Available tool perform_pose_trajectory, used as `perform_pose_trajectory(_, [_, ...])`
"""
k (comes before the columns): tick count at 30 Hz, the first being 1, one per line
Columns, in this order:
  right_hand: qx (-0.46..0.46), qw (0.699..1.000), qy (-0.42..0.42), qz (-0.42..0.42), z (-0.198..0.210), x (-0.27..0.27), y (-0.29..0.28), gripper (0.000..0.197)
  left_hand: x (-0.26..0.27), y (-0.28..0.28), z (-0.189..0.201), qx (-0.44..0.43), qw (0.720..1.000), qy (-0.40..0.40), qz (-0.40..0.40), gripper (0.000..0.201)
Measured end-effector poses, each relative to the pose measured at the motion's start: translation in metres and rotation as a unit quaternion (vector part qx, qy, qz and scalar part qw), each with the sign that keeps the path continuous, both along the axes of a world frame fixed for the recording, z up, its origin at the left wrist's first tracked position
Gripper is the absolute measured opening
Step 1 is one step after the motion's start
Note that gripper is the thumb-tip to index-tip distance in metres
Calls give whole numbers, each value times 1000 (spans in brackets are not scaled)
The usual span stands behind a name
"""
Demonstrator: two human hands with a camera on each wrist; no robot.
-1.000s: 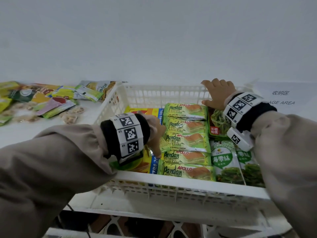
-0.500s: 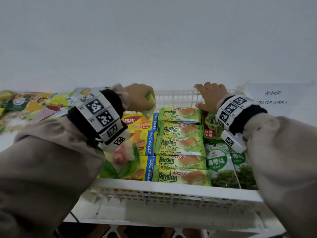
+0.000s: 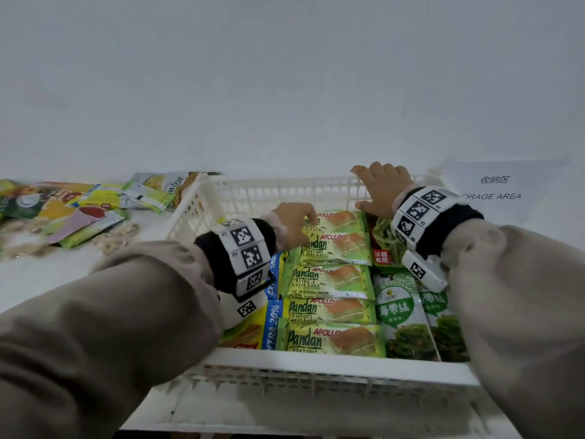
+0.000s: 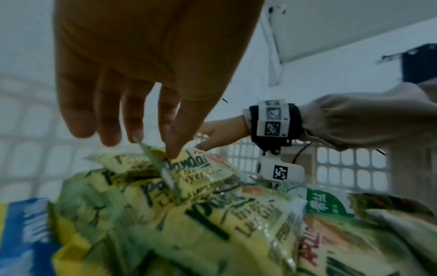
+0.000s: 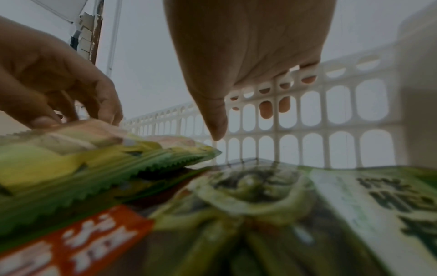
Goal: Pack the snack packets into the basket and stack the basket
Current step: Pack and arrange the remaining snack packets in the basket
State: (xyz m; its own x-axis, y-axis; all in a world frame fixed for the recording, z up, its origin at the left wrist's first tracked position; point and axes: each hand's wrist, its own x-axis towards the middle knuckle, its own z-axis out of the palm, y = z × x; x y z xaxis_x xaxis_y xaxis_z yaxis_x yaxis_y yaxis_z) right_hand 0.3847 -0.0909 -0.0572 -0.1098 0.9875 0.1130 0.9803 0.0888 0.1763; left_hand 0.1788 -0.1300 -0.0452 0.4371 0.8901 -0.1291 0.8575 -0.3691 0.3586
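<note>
A white slotted basket holds a column of green-and-yellow Pandan cake packets. My left hand is over the far end of that column. In the left wrist view the left hand pinches the crimped end of the top Pandan packet between thumb and fingers as it lies on the others. My right hand grips the basket's back rim. In the right wrist view its fingers show through the slots of the basket wall, with the thumb inside.
Green seaweed packets fill the basket's right side and yellow-blue wafer packs its left. Loose snack packets lie on the table to the left. A paper "storage area" sign lies at the right. White lattice shows under the basket.
My left hand rose from the basket's left side with a green packet, then came down with it onto the far end of the Pandan column. The right hand stayed on the rim.
</note>
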Motion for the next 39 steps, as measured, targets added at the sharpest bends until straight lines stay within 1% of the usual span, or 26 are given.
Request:
perform_pose_trajectory(1, [1,1000,1,0,0,0,0,66,1,-1,2,38,998,40,-17,34])
perform_pose_trajectory(2, [2,1000,0,0,0,0,0,66,2,-2,3,68,995,64,-39,37])
perform_pose_trajectory(4, [4,1000,-3,0,-1,0,0,67,7,-7,8,115,983,89,-116,44])
perform_pose_trajectory(5, [6,1000,-5,0,-2,0,0,67,11,-9,8,127,971,112,-166,49])
perform_pose_trajectory(7, [7,1000,-7,0,-2,0,0,67,16,-13,1,120,941,187,-255,57])
perform_pose_trajectory(8, [7,1000,-8,-1,-2,0,0,67,18,-14,-4,101,928,224,-279,59])
perform_pose_trajectory(9, [7,1000,-9,-1,-2,0,0,67,18,-14,-10,73,924,253,-279,60])
perform_pose_trajectory(11, [5,1000,-8,0,-1,0,0,66,19,-15,-20,19,927,279,-251,63])
perform_pose_trajectory(12, [5,1000,-7,1,-1,0,0,66,20,-16,-22,7,929,283,-237,64])
perform_pose_trajectory(14, [3,1000,-6,0,-1,0,-1,66,20,-18,-27,12,936,270,-224,65])
perform_pose_trajectory(17, [-1,1000,-5,-2,-1,-1,-1,67,19,-17,-31,54,950,223,-211,67])
perform_pose_trajectory(18, [-2,1000,-4,-2,0,-1,-1,67,20,-17,-31,50,951,223,-208,68])
perform_pose_trajectory(21, [-8,1000,-3,-3,1,-2,-2,68,25,-14,-22,-4,939,277,-204,61])
perform_pose_trajectory(22, [-9,1000,-3,-4,1,-2,-2,68,27,-12,-16,-18,936,281,-210,57])
perform_pose_trajectory(23, [-10,1000,-3,-5,1,-2,-2,68,27,-9,-7,-31,937,265,-225,55])
perform_pose_trajectory(25, [-10,1000,-4,-5,1,-2,-2,68,21,-9,18,-81,965,170,-183,55])
perform_pose_trajectory(27, [-11,1000,-3,-6,2,-3,-2,68,8,-7,47,-50,982,94,-153,52])
perform_pose_trajectory(30, [-17,1000,-6,-8,3,-3,-3,68,-22,-3,86,7,994,25,-110,50])
perform_pose_trajectory(32, [-19,1000,-8,-8,4,-3,-3,69,-49,-2,107,32,997,3,-71,50])
perform_pose_trajectory(35, [-34,999,-10,-10,7,-3,-3,70,-92,-6,122,54,998,18,4,49])
perform_pose_trajectory(37, [-61,998,-9,-17,14,-5,-3,72,-116,-10,120,53,997,20,55,47])
perform_pose_trajectory(39, [-104,994,-7,-31,24,-8,-4,74,-136,-15,108,27,994,22,104,46])
